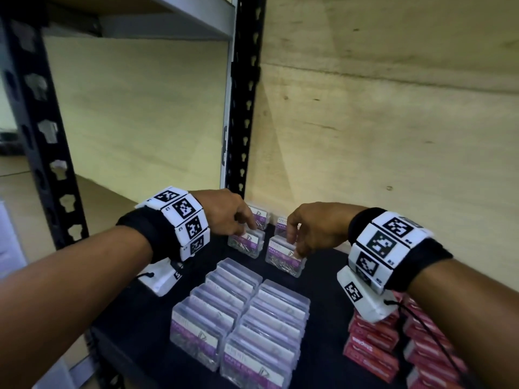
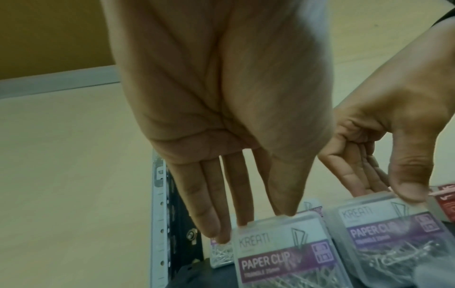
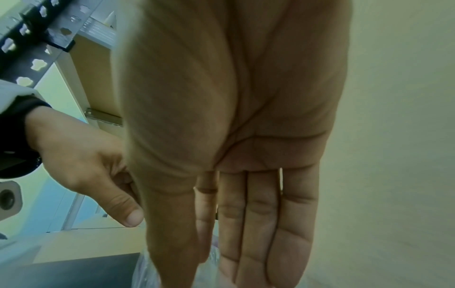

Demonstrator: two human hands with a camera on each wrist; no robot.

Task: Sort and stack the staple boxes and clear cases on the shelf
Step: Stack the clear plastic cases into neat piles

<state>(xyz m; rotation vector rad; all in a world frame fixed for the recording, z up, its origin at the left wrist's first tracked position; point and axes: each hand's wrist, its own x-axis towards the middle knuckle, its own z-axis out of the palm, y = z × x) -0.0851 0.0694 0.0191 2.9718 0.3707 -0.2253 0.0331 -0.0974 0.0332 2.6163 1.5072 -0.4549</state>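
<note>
Two clear paper-clip cases stand side by side near the back of the black shelf (image 1: 146, 318). My left hand (image 1: 248, 230) pinches the top edge of the left case (image 1: 245, 244), thumb in front and fingers behind; the left wrist view shows the same grip of the left hand (image 2: 248, 222) on that case (image 2: 283, 259). My right hand (image 1: 295, 245) pinches the right case (image 1: 282, 259) in the same way, as the left wrist view also shows (image 2: 384, 230). In the right wrist view the right hand (image 3: 221, 263) hides most of its case. Red staple boxes (image 1: 373, 341) lie stacked at the right.
Two more clear cases (image 1: 262, 217) stand behind the held ones against the plywood back wall (image 1: 365, 136). Two long rows of upright clear cases (image 1: 241, 313) fill the shelf's middle. A black slotted upright (image 1: 244, 108) rises at the back left corner, another (image 1: 36, 122) nearer left.
</note>
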